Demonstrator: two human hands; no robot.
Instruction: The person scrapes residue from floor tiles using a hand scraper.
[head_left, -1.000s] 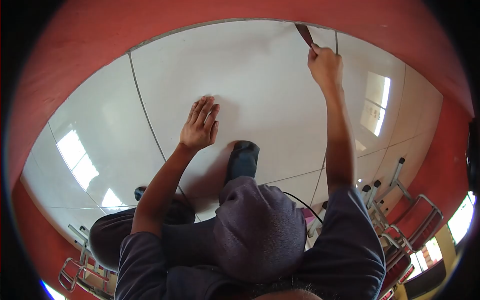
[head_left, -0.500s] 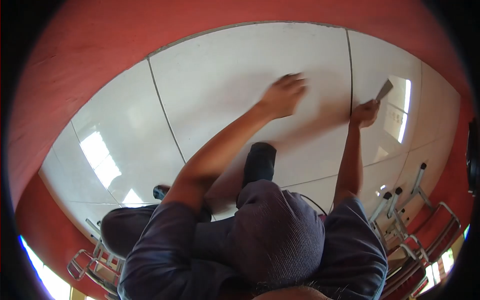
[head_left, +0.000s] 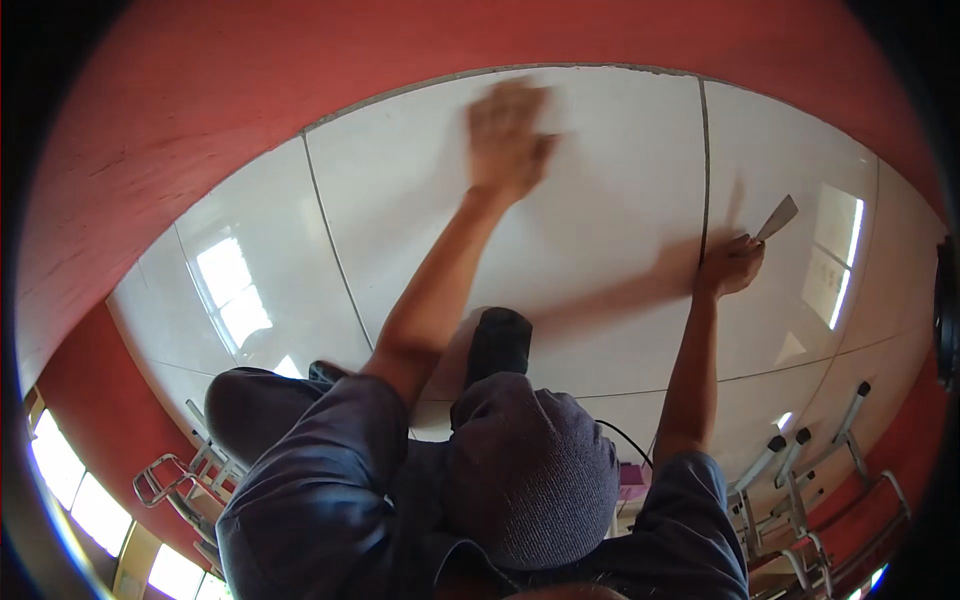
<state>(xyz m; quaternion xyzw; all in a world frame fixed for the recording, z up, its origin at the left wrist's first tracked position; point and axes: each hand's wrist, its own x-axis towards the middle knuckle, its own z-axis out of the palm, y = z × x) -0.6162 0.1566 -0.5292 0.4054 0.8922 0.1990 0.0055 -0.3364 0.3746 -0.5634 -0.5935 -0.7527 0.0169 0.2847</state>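
My right hand [head_left: 731, 266] is wrapped round the handle of a putty knife [head_left: 778, 217]. Its flat metal blade points up and to the right, over the white floor tiles [head_left: 610, 220]. My left hand [head_left: 508, 140] reaches forward over the large middle tile, close to the foot of the red wall [head_left: 500, 32]. It is blurred by motion, but its fingers are stretched out with the thumb apart, and it holds nothing. A dark grout line [head_left: 706, 160] runs between the two hands, just left of the right hand.
My dark shoe [head_left: 500, 340] rests on the floor between my arms, below my bent knee [head_left: 535, 470]. Metal-legged chairs [head_left: 800, 480] stand at the lower right, and another metal frame [head_left: 190, 480] at the lower left. A purple object [head_left: 632, 481] lies beside my knee.
My left hand has swung forward and to the left, toward the wall, its fingers straightening. My right hand has shifted slightly down in view with the putty knife, whose blade tilts more rightward.
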